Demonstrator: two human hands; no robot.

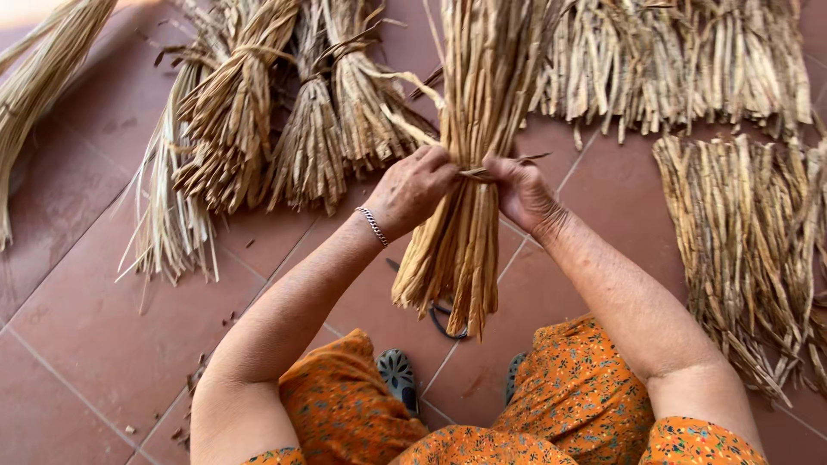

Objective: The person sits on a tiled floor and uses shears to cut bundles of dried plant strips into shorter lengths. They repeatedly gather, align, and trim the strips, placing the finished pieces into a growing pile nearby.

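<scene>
Left hand and right hand both grip the dried reed bundle at frame centre, fingers clenched on its binding strip. Tied bundles lie upper left on the tiled floor.

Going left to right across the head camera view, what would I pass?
Loose pale straw sheaf at the left edge → tied dried-reed bundles on the tile floor → left hand → upright tan reed bundle gripped by both hands → right hand → flat spread of loose dried reeds.
</scene>
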